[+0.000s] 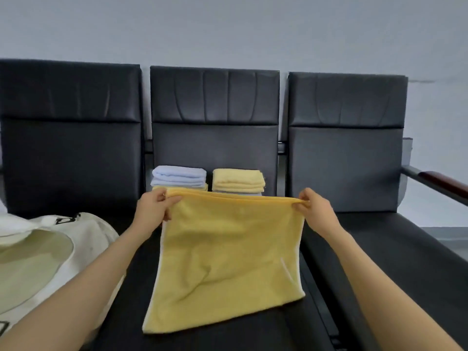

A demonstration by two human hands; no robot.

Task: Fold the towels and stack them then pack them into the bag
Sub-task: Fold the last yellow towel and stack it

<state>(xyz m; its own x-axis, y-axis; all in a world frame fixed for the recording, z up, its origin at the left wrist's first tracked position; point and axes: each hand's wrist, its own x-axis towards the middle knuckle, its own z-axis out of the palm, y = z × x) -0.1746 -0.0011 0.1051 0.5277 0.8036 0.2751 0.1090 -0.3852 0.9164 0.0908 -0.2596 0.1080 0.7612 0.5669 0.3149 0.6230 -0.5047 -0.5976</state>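
A yellow towel [228, 262] hangs doubled over the middle seat, its lower edge lying on the cushion. My left hand [152, 209] pinches its top left corner and my right hand [316, 209] pinches its top right corner, stretching the upper edge taut. Behind it, at the back of the same seat, stand two stacks of folded towels: a light blue stack [179, 176] on the left and a yellow stack [238, 181] on the right. A cream fabric bag [83, 239] lies open on the left seat, beside my left forearm.
Three black padded seats [379, 249] stand in a row against a grey wall. A wooden armrest [440, 183] juts out at the far right. The right seat holds nothing.
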